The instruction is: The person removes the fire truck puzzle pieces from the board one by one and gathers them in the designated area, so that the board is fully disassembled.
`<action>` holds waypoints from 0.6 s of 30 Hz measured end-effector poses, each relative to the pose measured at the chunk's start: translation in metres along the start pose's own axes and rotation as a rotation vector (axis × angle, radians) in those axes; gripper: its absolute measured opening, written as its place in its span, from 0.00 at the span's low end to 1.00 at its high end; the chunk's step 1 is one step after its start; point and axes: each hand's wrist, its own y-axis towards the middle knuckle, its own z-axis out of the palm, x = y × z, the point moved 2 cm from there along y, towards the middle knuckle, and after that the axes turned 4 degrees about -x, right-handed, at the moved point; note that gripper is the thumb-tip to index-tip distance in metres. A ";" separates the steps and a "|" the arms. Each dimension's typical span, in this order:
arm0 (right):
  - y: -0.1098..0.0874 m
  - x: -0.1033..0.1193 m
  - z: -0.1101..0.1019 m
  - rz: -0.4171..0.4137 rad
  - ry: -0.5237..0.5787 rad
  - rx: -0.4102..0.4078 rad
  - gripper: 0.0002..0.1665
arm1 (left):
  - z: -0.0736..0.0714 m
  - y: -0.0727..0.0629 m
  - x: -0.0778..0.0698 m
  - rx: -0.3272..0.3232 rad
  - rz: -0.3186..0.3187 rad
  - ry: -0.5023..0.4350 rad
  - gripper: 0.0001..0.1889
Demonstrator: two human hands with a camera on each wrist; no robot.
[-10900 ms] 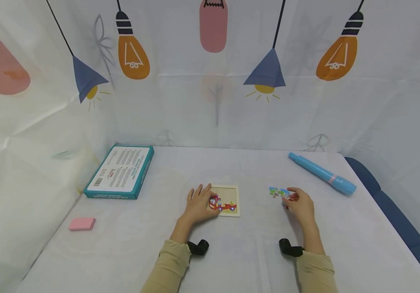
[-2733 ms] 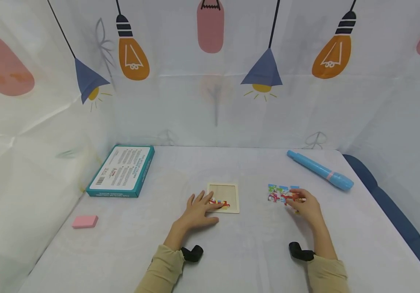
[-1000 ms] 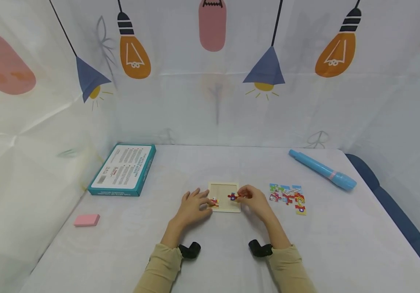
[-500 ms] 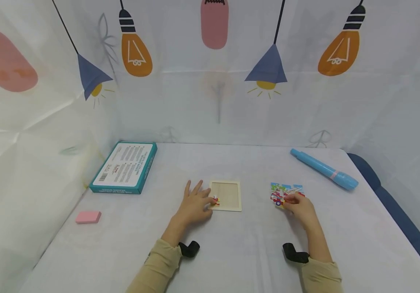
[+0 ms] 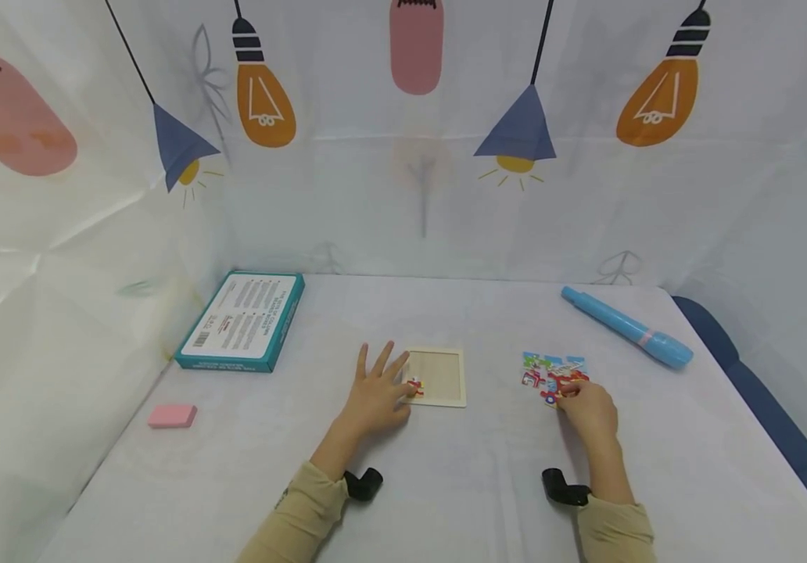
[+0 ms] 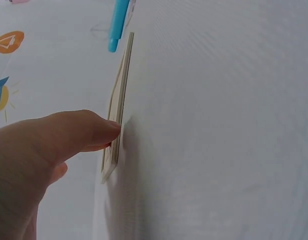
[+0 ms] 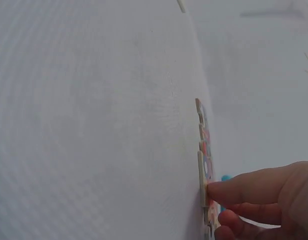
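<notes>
In the head view a wooden puzzle tray (image 5: 450, 378) lies mid-table, one small printed puzzle piece (image 5: 417, 384) in its near left corner. My left hand (image 5: 374, 400) rests at the tray's left side with fingers spread, a fingertip touching that corner. The left wrist view shows a digit against the tray edge (image 6: 125, 75). On the right lies a cluster of joined puzzle pieces (image 5: 534, 367) with a red vehicle picture. At its near edge my right hand (image 5: 592, 412) pinches a puzzle piece (image 7: 201, 175); the fingers hide part of the cluster.
A teal-edged box (image 5: 240, 322) lies at the back left, with a pink block (image 5: 172, 416) nearer the front. At the back right lies a blue tube-shaped object (image 5: 627, 327). A printed white curtain (image 5: 375, 203) stands behind the table.
My right hand has carried a wheel piece from the tray to the cluster and shifted it a little rightward there. Tray pieces have dwindled to one. My left hand stays by the tray.
</notes>
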 end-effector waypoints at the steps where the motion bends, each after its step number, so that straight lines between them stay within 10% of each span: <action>1: 0.001 0.000 0.000 -0.007 -0.008 -0.008 0.19 | 0.000 0.000 -0.001 0.003 -0.003 0.003 0.13; 9: -0.002 0.032 0.019 -0.179 0.170 -0.064 0.17 | 0.004 -0.002 -0.002 0.023 -0.026 -0.022 0.14; 18: -0.020 0.116 0.074 -0.430 0.265 0.155 0.15 | 0.009 -0.007 0.000 0.041 -0.049 -0.086 0.16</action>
